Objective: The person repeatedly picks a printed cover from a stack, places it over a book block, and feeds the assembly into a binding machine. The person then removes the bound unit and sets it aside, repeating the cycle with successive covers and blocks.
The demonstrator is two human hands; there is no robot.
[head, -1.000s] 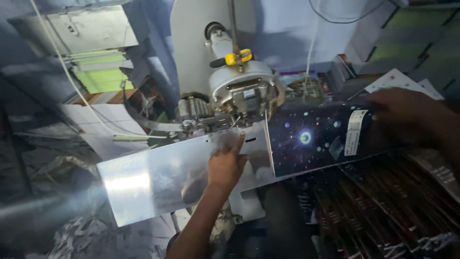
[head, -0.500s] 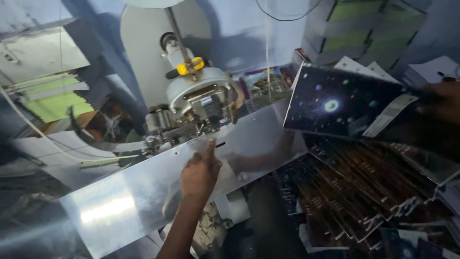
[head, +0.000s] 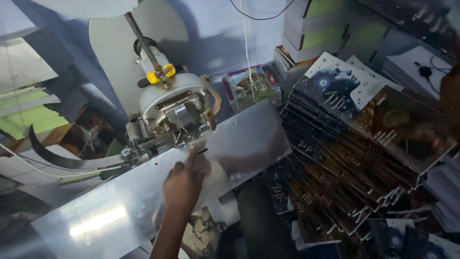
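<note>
Nearest, low in the middle: left hand laid palm-down on the metal plate, forearm rising from the near edge. Fingers loosely spread and flat, index finger stretched far toward the machine head, its tip touching the plate beside a small dark slot — gripping nothing, only pressing on the sheet.

Metal plate long, flat, shiny and silvery, running slantwise from near left up to far right; a bright glare patch near its left end, a few small holes along the far edge, a dull reflection at the right end.

Just beyond the fingertip, the machine head: rounded pale housing, worn metal parts beneath it sitting right at the plate's far edge, a yellow clamp on the thin slanted rod above. A curved dark band sweeping out to the left.

To the right, a fanned stack of booklets with dark, glossy covers, overlapping like shingles, the top one dark with pale speckles. Right hand only partly in view at the far right edge, dim and blurred, above the top cover — cannot tell whether spread or closed, or whether touching it.

Farther back, stacks of green-edged paper against the wall.
</note>
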